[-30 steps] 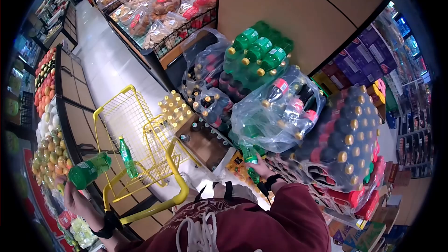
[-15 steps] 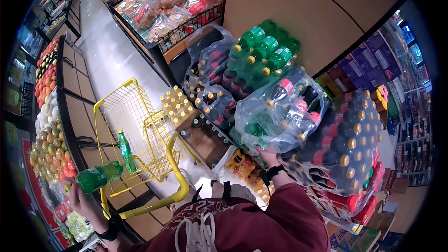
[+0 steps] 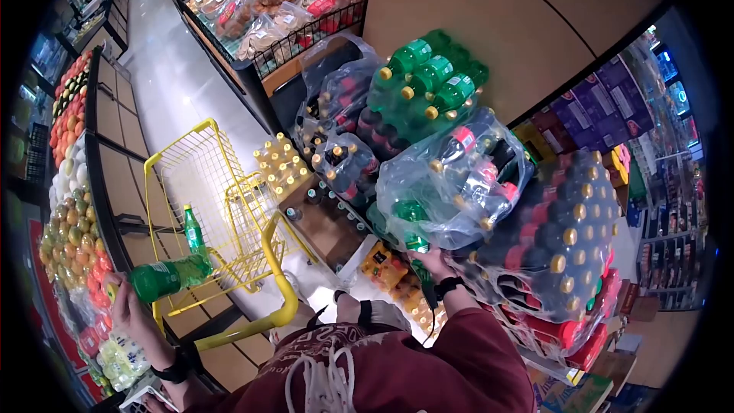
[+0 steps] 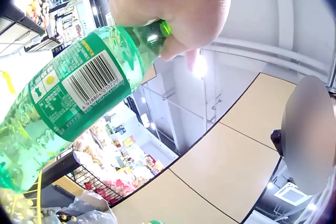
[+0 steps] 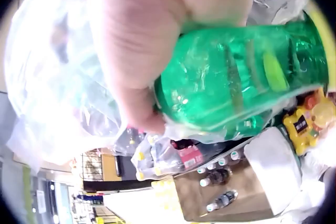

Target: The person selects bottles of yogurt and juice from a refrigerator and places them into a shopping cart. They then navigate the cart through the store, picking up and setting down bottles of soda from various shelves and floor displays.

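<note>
My left hand (image 3: 122,302) grips a green soda bottle (image 3: 168,275) by its neck end, lying sideways over the near rim of the yellow shopping cart (image 3: 222,241). The left wrist view shows that bottle (image 4: 73,92) with a barcode label, my left hand's fingers (image 4: 178,8) curled round it. Another green bottle (image 3: 193,233) stands inside the cart. My right hand (image 3: 432,264) grips a second green bottle (image 3: 417,248) at the torn plastic pack (image 3: 451,183) of bottles. Close up, the right hand's fingers (image 5: 136,40) wrap that bottle (image 5: 236,82).
Shrink-wrapped packs of green (image 3: 424,84), dark (image 3: 562,237) and yellow (image 3: 284,168) bottles are stacked ahead and right. A fruit display (image 3: 69,206) runs along the left. A snack shelf (image 3: 267,8) stands beyond a white floor aisle (image 3: 180,99).
My left hand has carried its bottle right and down, from beside the fruit to the cart's rim. My right hand went into the torn pack and now holds a green bottle there.
</note>
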Tool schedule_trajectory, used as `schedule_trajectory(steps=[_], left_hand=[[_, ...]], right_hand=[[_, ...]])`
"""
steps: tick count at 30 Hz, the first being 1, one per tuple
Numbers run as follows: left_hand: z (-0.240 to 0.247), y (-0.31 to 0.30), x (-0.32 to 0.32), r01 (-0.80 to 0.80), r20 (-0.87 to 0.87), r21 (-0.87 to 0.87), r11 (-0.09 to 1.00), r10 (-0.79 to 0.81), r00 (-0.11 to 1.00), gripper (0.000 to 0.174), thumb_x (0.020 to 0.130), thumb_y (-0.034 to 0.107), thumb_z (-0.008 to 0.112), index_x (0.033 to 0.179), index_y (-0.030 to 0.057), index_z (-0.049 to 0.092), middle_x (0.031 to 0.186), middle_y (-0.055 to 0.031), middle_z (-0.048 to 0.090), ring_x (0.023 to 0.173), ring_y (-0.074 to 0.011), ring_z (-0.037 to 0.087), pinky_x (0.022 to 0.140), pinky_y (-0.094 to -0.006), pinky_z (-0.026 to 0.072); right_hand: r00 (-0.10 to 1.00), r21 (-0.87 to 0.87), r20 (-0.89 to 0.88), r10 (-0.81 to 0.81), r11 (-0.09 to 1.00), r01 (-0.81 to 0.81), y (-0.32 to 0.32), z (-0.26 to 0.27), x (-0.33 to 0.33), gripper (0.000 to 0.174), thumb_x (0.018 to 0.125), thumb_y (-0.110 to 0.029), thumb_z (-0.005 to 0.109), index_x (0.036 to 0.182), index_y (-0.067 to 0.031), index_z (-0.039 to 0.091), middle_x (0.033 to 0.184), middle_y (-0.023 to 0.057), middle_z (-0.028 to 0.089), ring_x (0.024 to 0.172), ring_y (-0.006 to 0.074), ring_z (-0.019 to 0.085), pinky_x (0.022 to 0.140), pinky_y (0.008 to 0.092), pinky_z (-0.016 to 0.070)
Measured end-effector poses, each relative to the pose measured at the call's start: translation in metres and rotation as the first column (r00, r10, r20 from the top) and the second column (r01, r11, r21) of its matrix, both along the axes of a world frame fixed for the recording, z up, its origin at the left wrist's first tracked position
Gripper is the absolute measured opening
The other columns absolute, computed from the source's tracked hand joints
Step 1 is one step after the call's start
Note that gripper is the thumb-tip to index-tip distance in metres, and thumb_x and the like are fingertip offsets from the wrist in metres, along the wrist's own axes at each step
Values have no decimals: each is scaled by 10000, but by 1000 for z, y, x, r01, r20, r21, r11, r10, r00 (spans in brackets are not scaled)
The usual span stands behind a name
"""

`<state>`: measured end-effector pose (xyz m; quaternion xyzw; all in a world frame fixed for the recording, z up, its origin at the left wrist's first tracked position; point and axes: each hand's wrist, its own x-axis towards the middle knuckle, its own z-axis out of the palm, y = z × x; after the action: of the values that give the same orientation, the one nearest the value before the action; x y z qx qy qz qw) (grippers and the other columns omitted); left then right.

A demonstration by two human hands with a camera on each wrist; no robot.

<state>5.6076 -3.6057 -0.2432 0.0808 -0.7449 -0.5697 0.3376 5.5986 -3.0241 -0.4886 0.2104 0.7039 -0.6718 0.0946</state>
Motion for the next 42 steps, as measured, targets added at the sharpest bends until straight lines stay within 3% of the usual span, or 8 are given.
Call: schedule_trajectory(steps=[3,4,11,21,23,32,36,42], left_hand=[[-1,0,1,119,6,-72,990,-119,993,180,881,-32,496,1029,-102,572,1138,-121,524,1080,-197,484,967,-307,350],[-2,0,2,113,6,-73,991,-113,994,180,881,-32,496,1029,-102,572,1138,-121,524,1080,-197,484,967,-307,350],[0,-15,11,29,36,-54,998,-28,999,122,857,-63,507,951,-97,578,1110,-103,479,1036,-198,476,944,-311,358],[3,-10,5,122,31,-66,990,-120,992,150,843,-76,516,942,-12,610,1096,-89,457,1032,-193,457,922,-293,363],[4,-2,2,127,28,-32,991,-126,992,157,841,-82,514,943,-11,610,1098,-84,453,1032,-193,458,920,-293,364],[-6,0,7,116,46,-36,993,-115,992,203,821,-109,520,942,12,630,1075,-70,447,1004,-188,454,917,-286,357],[-1,-2,11,116,59,-46,992,-113,992,203,819,-110,523,938,13,633,1073,-67,447,1005,-187,457,918,-289,358],[-12,-14,22,111,19,-32,993,-111,994,205,817,-110,532,932,17,645,1088,-69,456,1018,-189,470,909,-289,379]], right_hand=[[958,175,-115,262,955,-240,5,-12,-21,667,672,-134,757,1247,-2,445,1023,84,582,900,167,571,780,299,468],[892,199,238,384,880,-432,17,-50,-26,732,671,-117,754,1300,-4,395,974,84,592,816,159,586,719,293,483],[903,17,404,143,986,-164,-15,52,-60,1014,612,-206,785,1419,-33,195,1340,126,394,1171,247,447,1009,332,333],[842,598,-30,538,685,-416,7,20,-49,805,590,-195,769,1305,-112,406,1167,146,532,1065,271,524,932,357,400],[934,84,221,280,949,-304,-1,6,-35,729,647,-218,738,1291,-71,429,1220,108,496,1115,230,475,943,340,392],[983,-206,48,-176,961,182,-14,-33,-80,649,686,-161,715,1262,-25,449,1083,108,585,934,200,576,807,295,460],[977,-176,-211,-34,984,-4,-11,-33,-88,575,674,-100,688,1209,-31,488,1026,104,599,864,219,605,730,327,500],[942,-374,35,-334,870,322,-39,-6,-87,684,671,-43,704,1293,-39,421,1030,95,597,872,208,601,748,318,494]])
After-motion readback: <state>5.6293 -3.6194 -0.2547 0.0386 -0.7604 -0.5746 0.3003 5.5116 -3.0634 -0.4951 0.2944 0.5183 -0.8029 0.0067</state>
